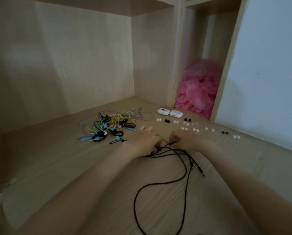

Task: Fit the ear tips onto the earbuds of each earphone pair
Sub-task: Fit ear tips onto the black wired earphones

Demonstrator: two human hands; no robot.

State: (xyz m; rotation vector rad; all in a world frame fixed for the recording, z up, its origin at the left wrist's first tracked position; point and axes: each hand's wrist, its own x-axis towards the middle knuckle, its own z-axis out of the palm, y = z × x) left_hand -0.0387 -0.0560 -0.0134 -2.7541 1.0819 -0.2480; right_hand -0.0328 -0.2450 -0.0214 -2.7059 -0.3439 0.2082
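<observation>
A black wired earphone [184, 160] lies on the wooden desk in front of me, its cable looping toward the near edge. My left hand [145, 139] pinches the earphone's upper cable, and my right hand [186, 139] pinches the end beside it; the earbuds themselves are hidden by my fingers. Pairs of white ear tips [184, 128] and black ear tips [167, 120] sit in loose rows just beyond my hands, running to the right. A tangle of coloured wired earphones [111, 126] lies to the left of my left hand.
Two white earbud charging cases [169, 113] stand behind the ear tips. A crumpled pink plastic bag [197, 89] fills the narrow shelf compartment at the back right. Wooden shelf walls enclose the desk on the left and back; a white wall is at right.
</observation>
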